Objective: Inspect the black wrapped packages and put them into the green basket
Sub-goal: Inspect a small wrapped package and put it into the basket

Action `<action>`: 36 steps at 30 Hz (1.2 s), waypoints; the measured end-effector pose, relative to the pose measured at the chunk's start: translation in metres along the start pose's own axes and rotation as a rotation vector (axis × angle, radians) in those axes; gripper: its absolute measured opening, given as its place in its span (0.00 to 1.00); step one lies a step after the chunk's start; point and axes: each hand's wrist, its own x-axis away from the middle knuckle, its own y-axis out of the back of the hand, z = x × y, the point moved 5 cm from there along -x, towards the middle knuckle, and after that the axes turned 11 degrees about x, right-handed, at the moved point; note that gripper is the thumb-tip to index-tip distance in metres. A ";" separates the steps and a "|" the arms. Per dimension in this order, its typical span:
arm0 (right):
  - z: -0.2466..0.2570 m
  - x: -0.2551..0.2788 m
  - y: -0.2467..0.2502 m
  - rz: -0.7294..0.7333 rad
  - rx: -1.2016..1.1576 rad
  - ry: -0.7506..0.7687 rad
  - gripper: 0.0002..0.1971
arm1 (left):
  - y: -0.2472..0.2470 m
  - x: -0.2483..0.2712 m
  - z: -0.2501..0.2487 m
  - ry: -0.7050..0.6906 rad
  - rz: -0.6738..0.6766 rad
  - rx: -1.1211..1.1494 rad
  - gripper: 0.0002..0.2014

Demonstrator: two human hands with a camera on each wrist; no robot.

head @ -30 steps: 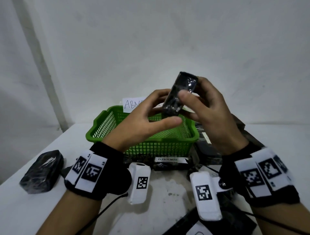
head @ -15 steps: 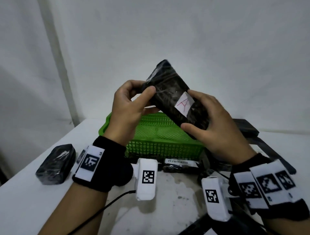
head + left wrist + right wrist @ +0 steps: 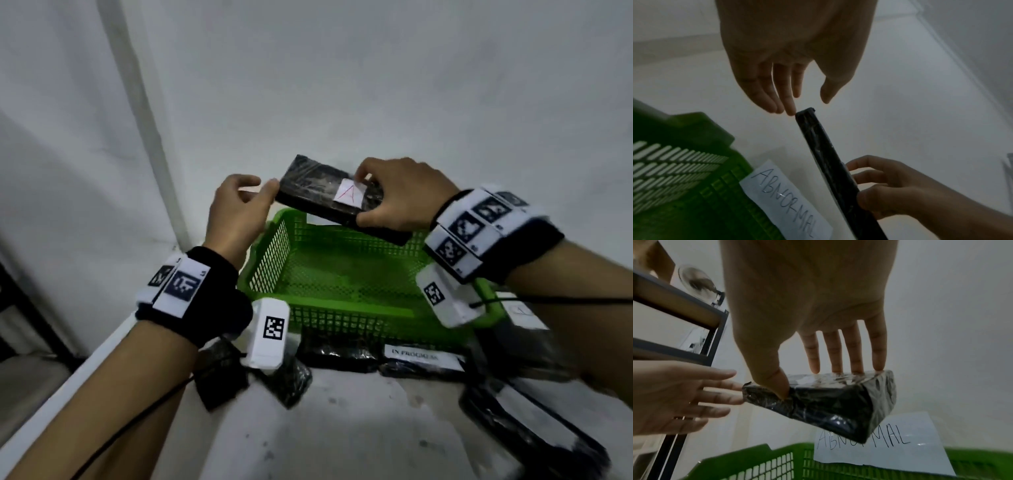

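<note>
The right hand [image 3: 400,202] holds one black wrapped package [image 3: 322,193] above the green basket [image 3: 346,284], thumb on the near edge and the four fingers on the far edge, so it is a pinch across the width and not a full grasp. The left hand [image 3: 236,212] is open, the fingers relaxed, and only the fingertips [image 3: 790,110] touch the left corner of the package.

I think the main risk is a slip. The wrapping is a shiny, crinkled plastic film, stretched tight, and such film is smooth under the fingers. The package is a flat, long block, and the right hand grips it near one end, so the free end can tilt down and turn out of the pinch. If it falls from here it probably lands in the basket, but it may strike the rim and bounce out on the surface [image 3: 342,438].

A second risk is the small white label [image 3: 347,194] with a red letter A on top of the package: the fingers lie just beside it and could rub it or peel a corner.

The basket is hard plastic with lattice walls, and a paper sign [image 3: 890,449] with the handwritten word ABNORMAL stands at its back edge. A careless drop could knock this sign down. More black packages [image 3: 337,353] lie on the surface in front of the basket.
</note>
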 end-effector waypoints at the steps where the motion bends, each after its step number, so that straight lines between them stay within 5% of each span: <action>1: 0.002 -0.012 -0.004 0.036 0.058 0.017 0.30 | 0.003 -0.010 0.000 -0.031 -0.025 -0.050 0.11; 4: 0.013 -0.043 -0.025 0.166 0.246 0.128 0.30 | 0.003 -0.036 0.001 -0.009 -0.028 -0.094 0.03; 10: 0.020 -0.076 -0.097 0.405 0.333 0.234 0.24 | -0.016 -0.059 0.038 0.317 -0.012 0.086 0.05; 18: 0.009 -0.083 -0.138 0.416 0.221 0.254 0.26 | -0.020 -0.061 0.055 0.447 -0.031 0.220 0.07; 26: 0.024 -0.089 -0.070 0.278 0.135 0.244 0.19 | 0.008 -0.042 0.027 0.433 0.037 0.101 0.10; 31: 0.090 -0.061 -0.004 0.169 -0.007 0.347 0.14 | 0.061 -0.014 0.009 0.390 0.006 -0.011 0.12; 36: 0.175 -0.008 -0.010 0.245 -0.060 0.497 0.12 | 0.115 0.022 0.009 0.364 0.018 -0.211 0.11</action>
